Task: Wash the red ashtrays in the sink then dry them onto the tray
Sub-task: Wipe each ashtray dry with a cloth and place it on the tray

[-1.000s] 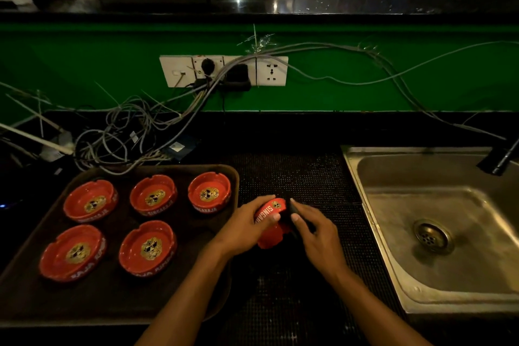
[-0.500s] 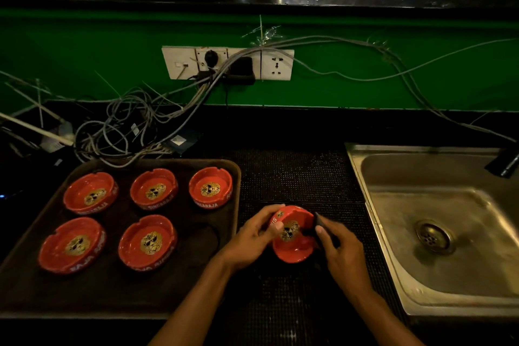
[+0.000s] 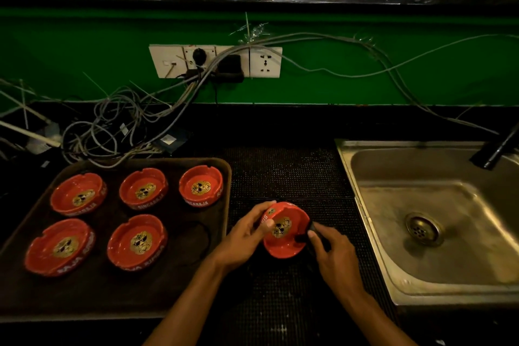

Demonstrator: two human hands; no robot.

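Observation:
A red ashtray (image 3: 283, 244) with a gold emblem is tilted toward me over the black mat, between tray and sink. My left hand (image 3: 243, 236) grips its left rim, thumb on the inner edge. My right hand (image 3: 331, 250) pinches a small dark cloth or sponge (image 3: 306, 234) against the ashtray's right inner side. Several more red ashtrays, such as one (image 3: 200, 187) at the tray's back right, stand upright on the brown tray (image 3: 179, 284) to the left. The steel sink (image 3: 438, 270) lies to the right.
A black faucet (image 3: 497, 149) reaches over the sink's far right corner. A tangle of grey cables (image 3: 106, 132) lies behind the tray, running up to wall sockets (image 3: 216, 62) on the green wall. A black perforated mat (image 3: 286, 174) covers the counter between tray and sink.
The ashtray has turned from edge-on with its outer side showing to its bowl facing me. My right hand has brought the dark cloth inside the bowl.

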